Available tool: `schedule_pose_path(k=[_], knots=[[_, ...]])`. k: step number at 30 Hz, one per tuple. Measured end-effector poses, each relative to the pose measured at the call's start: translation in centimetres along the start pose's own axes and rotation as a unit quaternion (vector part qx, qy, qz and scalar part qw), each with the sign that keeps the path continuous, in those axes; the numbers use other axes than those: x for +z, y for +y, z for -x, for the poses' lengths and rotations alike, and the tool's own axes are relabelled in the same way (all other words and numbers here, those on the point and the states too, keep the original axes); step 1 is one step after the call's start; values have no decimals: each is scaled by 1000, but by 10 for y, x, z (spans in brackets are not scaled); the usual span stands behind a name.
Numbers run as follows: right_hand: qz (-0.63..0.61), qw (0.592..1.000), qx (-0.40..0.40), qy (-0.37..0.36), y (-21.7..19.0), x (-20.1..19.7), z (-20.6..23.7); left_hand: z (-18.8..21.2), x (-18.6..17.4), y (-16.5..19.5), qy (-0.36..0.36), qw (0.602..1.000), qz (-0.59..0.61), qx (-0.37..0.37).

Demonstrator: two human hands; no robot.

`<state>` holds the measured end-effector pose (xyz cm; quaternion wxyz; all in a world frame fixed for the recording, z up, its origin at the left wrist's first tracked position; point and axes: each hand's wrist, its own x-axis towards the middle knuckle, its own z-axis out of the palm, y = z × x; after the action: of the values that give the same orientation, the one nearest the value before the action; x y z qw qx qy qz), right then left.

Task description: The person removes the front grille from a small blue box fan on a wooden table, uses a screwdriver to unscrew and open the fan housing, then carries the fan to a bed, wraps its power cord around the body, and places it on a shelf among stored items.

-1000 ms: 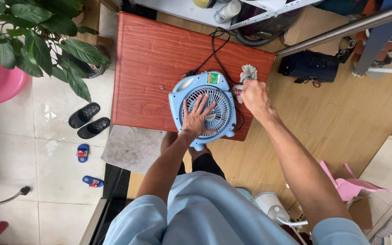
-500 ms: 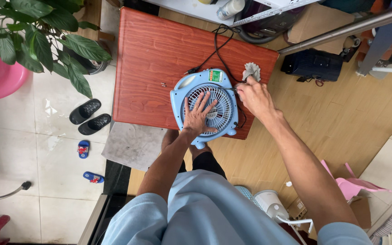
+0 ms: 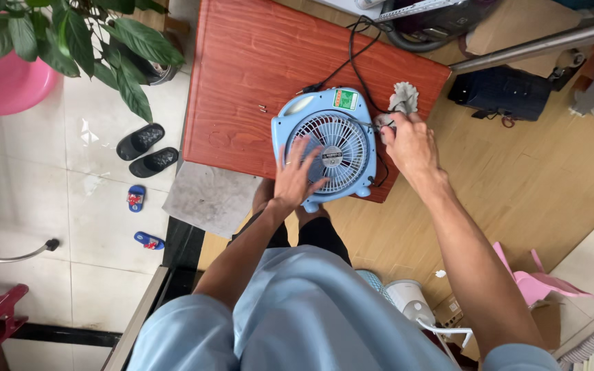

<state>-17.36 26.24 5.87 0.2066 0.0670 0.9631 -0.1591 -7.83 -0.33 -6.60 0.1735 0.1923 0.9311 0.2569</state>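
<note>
A small light-blue box fan (image 3: 326, 120) lies grille-up near the front right corner of a reddish wooden table (image 3: 242, 82). My left hand (image 3: 295, 176) rests flat on the fan's white grille, fingers spread. My right hand (image 3: 410, 141) is at the fan's right edge, closed on a grey rag (image 3: 401, 98) whose loose end sticks up beyond the knuckles. The fan's black cord (image 3: 352, 55) runs from the fan to the table's far edge.
A leafy potted plant (image 3: 70, 34) and a pink basin (image 3: 5, 82) stand at the left. Black slippers (image 3: 147, 150) and small sandals (image 3: 136, 198) lie on the white tiles. A dark bag (image 3: 496, 93) and a metal bar (image 3: 537, 42) are on the right, with pink plastic (image 3: 541, 285) by my right elbow.
My right hand has dropped a little along the fan's right edge with the rag. My left hand stays on the grille. The camera view has shifted slightly.
</note>
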Motion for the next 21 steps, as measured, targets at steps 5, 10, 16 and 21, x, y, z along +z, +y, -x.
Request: schedule_pose_path(k=[5, 10, 16, 21], knots=[[-4, 1000, -8, 16, 2, 4, 12, 36, 9, -41, 57, 932, 210, -288], [-20, 999, -12, 22, 5, 3, 16, 26, 28, -62, -33, 788, 503, -353], [-11, 999, 4, 31, 0, -18, 25, 30, 34, -61, -55, 763, 545, -344], [-38, 998, -14, 57, -18, -34, 33, 23, 24, -67, -10, 814, 469, -342]])
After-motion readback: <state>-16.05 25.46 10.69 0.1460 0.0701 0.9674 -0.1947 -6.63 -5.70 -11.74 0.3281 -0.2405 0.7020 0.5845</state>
